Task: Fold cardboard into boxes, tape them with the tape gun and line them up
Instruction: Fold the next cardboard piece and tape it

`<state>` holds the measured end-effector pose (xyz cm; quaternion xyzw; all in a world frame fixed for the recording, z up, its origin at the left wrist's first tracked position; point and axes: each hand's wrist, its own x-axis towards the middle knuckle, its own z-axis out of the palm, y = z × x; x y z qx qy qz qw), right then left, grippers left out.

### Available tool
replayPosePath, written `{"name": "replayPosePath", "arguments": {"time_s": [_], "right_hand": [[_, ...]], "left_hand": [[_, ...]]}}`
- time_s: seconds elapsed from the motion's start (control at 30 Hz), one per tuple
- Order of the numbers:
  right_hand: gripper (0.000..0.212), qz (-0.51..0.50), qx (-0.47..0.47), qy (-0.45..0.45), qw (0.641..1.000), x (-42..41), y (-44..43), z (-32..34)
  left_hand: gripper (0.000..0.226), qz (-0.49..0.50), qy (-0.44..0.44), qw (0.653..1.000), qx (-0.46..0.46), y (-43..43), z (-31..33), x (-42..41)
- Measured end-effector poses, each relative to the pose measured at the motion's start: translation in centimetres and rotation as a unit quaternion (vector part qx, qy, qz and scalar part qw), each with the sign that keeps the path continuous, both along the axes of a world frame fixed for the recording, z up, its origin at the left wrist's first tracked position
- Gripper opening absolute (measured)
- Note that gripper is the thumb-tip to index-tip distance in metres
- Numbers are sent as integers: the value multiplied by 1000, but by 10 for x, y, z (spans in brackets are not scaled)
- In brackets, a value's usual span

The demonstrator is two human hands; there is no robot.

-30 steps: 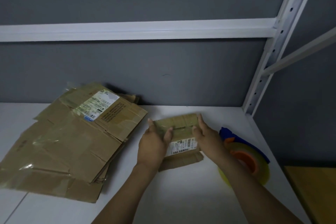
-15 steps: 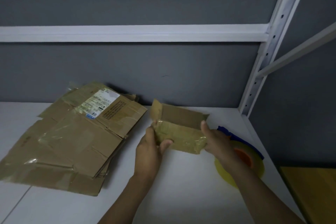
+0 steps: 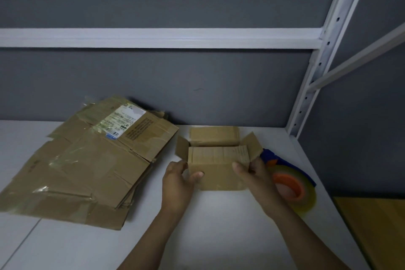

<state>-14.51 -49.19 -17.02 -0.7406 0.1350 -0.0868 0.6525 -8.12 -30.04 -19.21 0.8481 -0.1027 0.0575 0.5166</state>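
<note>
A small brown cardboard box point(image 3: 217, 160) stands opened out on the white shelf surface point(image 3: 219, 226), its flaps spread to the left, right and back. My left hand point(image 3: 179, 178) grips its left near corner, thumb on the front wall. My right hand point(image 3: 252, 171) grips the right near corner the same way. A tape gun point(image 3: 291, 184) with a blue body, orange core and a clear tape roll lies just right of my right hand, partly hidden by it.
A stack of flattened, taped cardboard sheets point(image 3: 87, 160) with a white shipping label lies at the left. A grey back wall and a white shelf upright point(image 3: 315, 72) close in the back and right. A yellow surface point(image 3: 377, 226) shows at the lower right.
The flattened piece was lifted, turned and opened into a box shape. It now stands on the shelf with its flaps spread, both hands still holding it.
</note>
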Motion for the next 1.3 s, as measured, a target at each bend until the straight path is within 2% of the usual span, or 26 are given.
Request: {"name": "replayPosePath", "arguments": {"time_s": [0.07, 0.17, 0.23, 0.33, 0.37, 0.43, 0.53, 0.57, 0.67, 0.77, 0.83, 0.93, 0.97, 1.1, 1.17, 1.3], "right_hand": [[56, -26, 4, -10, 1000, -3, 2, 7], [28, -103, -14, -31, 994, -4, 3, 21], [14, -125, -42, -33, 991, -2, 0, 24], [15, -129, -61, -31, 989, 1, -4, 25], [18, -133, -55, -32, 989, 2, -4, 26], [24, -135, -48, -31, 989, 5, -3, 30], [29, -124, -86, 0, 989, 12, 0, 36], [29, -123, -102, 10, 987, 14, 1, 38], [27, -124, -134, 32, 983, 20, 1, 39], [31, -123, -145, 46, 981, 22, 0, 40], [34, -121, -149, 45, 980, 23, -2, 41], [26, -121, -138, 26, 983, 23, -6, 38], [25, -117, -142, 19, 983, 22, -7, 36], [34, -90, -141, -10, 986, 16, -8, 32], [37, -73, -149, -11, 986, 15, -9, 32], [43, -69, -159, -17, 985, 16, -16, 30]], "left_hand": [[57, -6, -8, 1000, -13, 5, -5, -6], [91, -30, -32, 995, -88, 7, 0, -15], [99, -16, -78, 996, -45, 8, 12, -19], [79, -21, -154, 983, 100, 9, 22, -6], [67, -33, -156, 981, 115, 9, 24, -2], [32, -65, -129, 987, 73, 10, 26, 1], [38, -76, -130, 987, 60, 12, 31, 0], [40, -73, -133, 986, 72, 12, 33, 0], [66, -78, -111, 979, 152, 11, 39, 5], [49, -90, -106, 977, 158, 10, 46, 9], [37, -106, -100, 981, 125, 10, 48, 10], [25, -148, -92, 983, 52, 12, 53, 12], [31, -153, -82, 984, 35, 12, 57, 14], [105, -188, 33, 977, 90, 10, 70, 31], [115, -232, 70, 964, 113, 9, 71, 39], [112, -214, 25, 972, 91, 6, 70, 45]]}}
